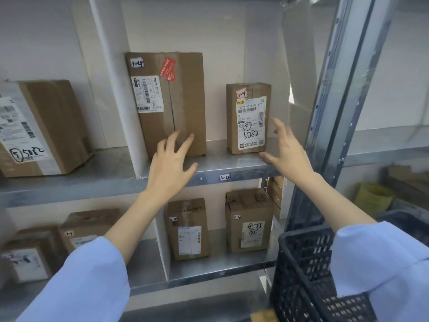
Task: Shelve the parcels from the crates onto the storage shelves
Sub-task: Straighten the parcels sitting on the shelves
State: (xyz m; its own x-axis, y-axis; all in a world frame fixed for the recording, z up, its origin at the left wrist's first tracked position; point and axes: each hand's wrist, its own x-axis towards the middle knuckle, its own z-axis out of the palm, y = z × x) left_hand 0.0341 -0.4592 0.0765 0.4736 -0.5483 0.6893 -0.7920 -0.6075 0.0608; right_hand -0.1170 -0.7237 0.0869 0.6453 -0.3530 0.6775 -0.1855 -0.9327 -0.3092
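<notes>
Small brown cardboard parcel (248, 117), white shipping label facing front, handwritten "1-4" sticker near top: observed standing upright on the grey metal shelf (232, 165), right part of the compartment. The shelf's front edge is tagged "1-4" (224, 177).

Right hand (286, 148) is held at the parcel's right side. Its fingers are spread and nearly straight, with the thumb low by the bottom right corner. Contact with the parcel cannot be confirmed.

Tall brown cardboard parcel (168, 101), with a red sticker and white label, is noted upright at the left of the same compartment, well apart from the small one and beside the white divider panel (116, 89). Left hand (171, 165) is raised before its lower front, fingers spread and nothing pinched; contact cannot be told.

Further cardboard parcels are recorded:
- one in the compartment left of the divider (44, 129);
- two upright on the shelf below (188, 228) (249, 221).

Both forearms are in light blue sleeves (92, 280). A black plastic lattice crate (301, 275) is seen at lower right, under the right arm.
</notes>
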